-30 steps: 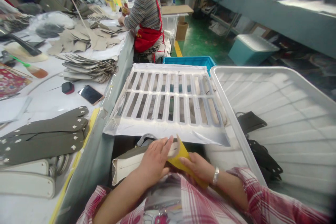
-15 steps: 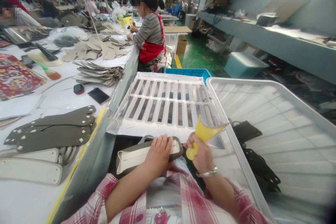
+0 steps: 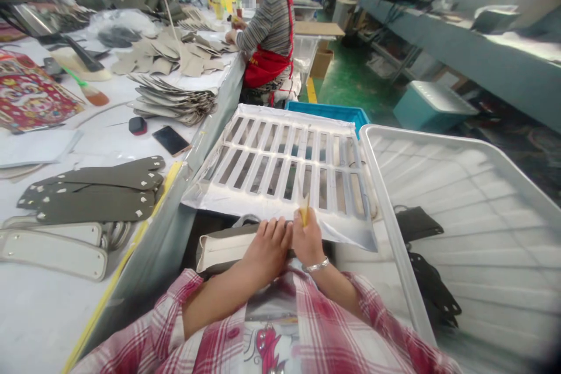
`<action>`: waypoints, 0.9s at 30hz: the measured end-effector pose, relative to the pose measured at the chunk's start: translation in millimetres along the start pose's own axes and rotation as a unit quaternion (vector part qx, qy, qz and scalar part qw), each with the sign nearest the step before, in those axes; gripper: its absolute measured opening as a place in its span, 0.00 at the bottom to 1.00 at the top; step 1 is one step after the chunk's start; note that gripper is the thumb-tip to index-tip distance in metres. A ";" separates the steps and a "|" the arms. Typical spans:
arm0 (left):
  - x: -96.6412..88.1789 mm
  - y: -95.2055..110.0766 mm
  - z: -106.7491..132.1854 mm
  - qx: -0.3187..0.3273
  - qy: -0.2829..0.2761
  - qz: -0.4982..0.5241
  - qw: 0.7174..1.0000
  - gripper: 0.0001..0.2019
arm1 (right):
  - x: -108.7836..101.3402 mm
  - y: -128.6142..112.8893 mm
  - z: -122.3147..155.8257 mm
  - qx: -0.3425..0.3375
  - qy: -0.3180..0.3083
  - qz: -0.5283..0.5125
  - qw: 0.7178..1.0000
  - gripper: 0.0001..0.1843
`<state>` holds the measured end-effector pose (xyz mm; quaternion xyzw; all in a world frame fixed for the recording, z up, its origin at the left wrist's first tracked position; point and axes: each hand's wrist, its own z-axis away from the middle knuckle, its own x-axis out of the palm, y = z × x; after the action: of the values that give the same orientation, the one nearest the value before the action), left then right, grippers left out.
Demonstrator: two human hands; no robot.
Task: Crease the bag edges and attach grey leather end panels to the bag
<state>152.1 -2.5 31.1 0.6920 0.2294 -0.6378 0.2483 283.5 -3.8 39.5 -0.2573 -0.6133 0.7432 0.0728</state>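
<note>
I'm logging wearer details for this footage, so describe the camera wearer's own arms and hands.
Both arms wear pinkish-red and white plaid sleeves: the left sleeve and right sleeve each stop short of the wrist, leaving some forearm bare. The left hand and right hand are ungloved. A silver-coloured bracelet circles the right wrist; none shows on the left.

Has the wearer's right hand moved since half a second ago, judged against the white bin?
Yes: the right hand has moved left, away from the white bin, toward the left hand.
</note>
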 end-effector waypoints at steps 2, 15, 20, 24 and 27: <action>-0.7 1.0 1.7 0.001 0.001 0.000 1.000 0.31 | -4.1 -2.4 -5.1 0.021 -0.005 -0.075 0.997 0.16; 0.0 -5.2 6.3 0.004 -0.003 0.051 0.999 0.42 | 3.0 4.0 -23.6 0.031 -0.046 -0.252 0.966 0.21; 0.6 -6.5 4.6 -0.007 -0.003 0.062 0.998 0.42 | 0.0 1.5 -32.8 0.074 -0.086 -0.269 0.957 0.20; -4.4 -7.2 4.0 -0.014 -0.002 0.070 0.997 0.44 | -1.9 -1.0 -47.6 0.142 -0.110 -0.396 0.901 0.21; -5.2 -7.7 3.4 -0.011 -0.006 0.070 0.997 0.43 | 1.1 2.3 -48.8 0.124 -0.140 -0.375 0.908 0.20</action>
<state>144.3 1.3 35.7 0.7002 0.1857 -0.6201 0.3014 306.0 38.8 31.4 0.1088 -0.5717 0.7595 0.2908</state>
